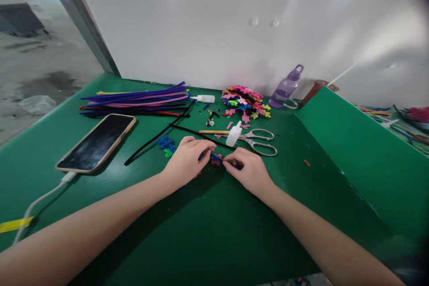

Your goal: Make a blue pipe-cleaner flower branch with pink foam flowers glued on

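Observation:
Fuzzy blue and pink pipe-cleaner pieces (216, 159) show between my two hands, just above the green table. My left hand (189, 158) is closed around their left side, its fingers hiding part of them. With thumb and index finger, my right hand (250, 170) pinches the right end of the blue strand. Left of my left hand lie a blue pipe-cleaner shape (165, 142) and a green one (168, 153). Beyond my fingers are a small white squeeze bottle (233, 134), grey-handled scissors (256, 138) and a black pipe cleaner (201, 134).
A pipe-cleaner bundle (140, 101) and a phone (97, 143) on a cable lie left. At the back are a second squeeze bottle (205, 98), a pile of colourful flower shapes (244, 102) and a purple water bottle (286, 88). A green divider (348, 161) stands right.

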Motion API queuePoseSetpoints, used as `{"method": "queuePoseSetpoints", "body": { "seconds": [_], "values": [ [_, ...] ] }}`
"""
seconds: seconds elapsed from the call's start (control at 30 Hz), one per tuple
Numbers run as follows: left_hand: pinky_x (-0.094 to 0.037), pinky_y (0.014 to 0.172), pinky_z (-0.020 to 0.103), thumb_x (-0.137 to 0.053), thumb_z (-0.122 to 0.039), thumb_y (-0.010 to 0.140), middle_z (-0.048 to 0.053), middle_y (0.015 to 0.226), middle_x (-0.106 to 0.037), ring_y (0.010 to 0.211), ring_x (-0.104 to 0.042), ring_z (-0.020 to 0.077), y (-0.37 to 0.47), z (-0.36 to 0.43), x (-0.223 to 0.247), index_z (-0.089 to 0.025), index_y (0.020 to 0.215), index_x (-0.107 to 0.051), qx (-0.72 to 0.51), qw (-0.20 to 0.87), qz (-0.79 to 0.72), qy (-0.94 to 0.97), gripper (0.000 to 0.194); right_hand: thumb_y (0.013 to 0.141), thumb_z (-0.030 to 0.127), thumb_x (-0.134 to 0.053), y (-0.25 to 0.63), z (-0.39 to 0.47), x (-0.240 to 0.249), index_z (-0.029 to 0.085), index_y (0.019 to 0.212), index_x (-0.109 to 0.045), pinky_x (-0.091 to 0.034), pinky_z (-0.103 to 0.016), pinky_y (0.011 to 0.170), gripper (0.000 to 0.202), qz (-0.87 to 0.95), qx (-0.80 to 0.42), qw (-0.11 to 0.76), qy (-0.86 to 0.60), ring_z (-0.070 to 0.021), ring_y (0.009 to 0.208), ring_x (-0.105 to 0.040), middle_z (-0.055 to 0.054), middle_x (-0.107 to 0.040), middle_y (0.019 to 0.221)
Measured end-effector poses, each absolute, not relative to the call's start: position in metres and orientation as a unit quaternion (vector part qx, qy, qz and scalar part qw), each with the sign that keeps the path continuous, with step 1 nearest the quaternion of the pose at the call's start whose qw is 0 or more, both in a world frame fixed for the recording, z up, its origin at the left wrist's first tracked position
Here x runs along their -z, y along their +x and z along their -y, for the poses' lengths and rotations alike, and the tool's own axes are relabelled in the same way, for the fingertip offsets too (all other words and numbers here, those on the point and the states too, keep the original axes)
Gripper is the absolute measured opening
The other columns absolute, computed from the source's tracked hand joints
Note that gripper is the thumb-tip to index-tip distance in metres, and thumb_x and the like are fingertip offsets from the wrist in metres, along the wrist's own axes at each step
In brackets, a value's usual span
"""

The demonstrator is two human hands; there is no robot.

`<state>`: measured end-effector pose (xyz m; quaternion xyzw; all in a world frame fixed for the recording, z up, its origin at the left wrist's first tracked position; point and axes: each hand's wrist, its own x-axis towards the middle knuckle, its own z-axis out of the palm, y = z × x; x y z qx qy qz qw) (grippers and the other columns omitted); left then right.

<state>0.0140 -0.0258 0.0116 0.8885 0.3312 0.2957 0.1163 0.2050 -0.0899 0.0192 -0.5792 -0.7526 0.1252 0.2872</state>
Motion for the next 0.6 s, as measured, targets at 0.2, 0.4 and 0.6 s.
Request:
{"method": "queuePoseSetpoints", "body": {
  "seconds": [0.2,0.4,0.6],
  "values": [
    [-0.034,0.085,0.035,-0.05,-0.015,0.081,-0.001,0.088,-0.068,0.082,-0.06,0.0156,0.0123,0.0247,-0.009,-0.021,0.091,-0.057,-0.269,0.107,-0.329,0.899,0.014,0.081,0.022,-0.056,0.204,0.0892,-0.0138,0.021,0.084,-0.068,-0.044,-0.025,0.064,0.013,0.768,-0.117,0.286,-0.561,-0.0136,0.071,-0.057,-0.002,-0.06,0.078],
    [-0.034,0.085,0.035,-0.053,-0.015,0.08,-0.002,0.087,-0.068,0.078,-0.06,0.0138,0.0126,0.024,-0.0078,-0.021,0.09,-0.059,-0.257,0.117,-0.328,0.902,0.013,0.081,0.02,-0.056,0.2029,0.0877,-0.013,0.02,0.083,-0.068,-0.045,-0.025,0.066,0.013,0.776,-0.121,0.279,-0.552,-0.0142,0.075,-0.059,-0.002,-0.062,0.08],
    [-0.036,0.086,0.034,-0.052,-0.014,0.08,-0.002,0.086,-0.068,0.077,-0.06,0.0133,0.0135,0.024,-0.0066,-0.02,0.089,-0.059,-0.264,0.121,-0.321,0.901,0.012,0.081,0.019,-0.056,0.2024,0.0873,-0.0116,0.02,0.084,-0.068,-0.045,-0.025,0.065,0.013,0.782,-0.118,0.27,-0.55,-0.0141,0.075,-0.059,-0.002,-0.063,0.081]
  ]
}}
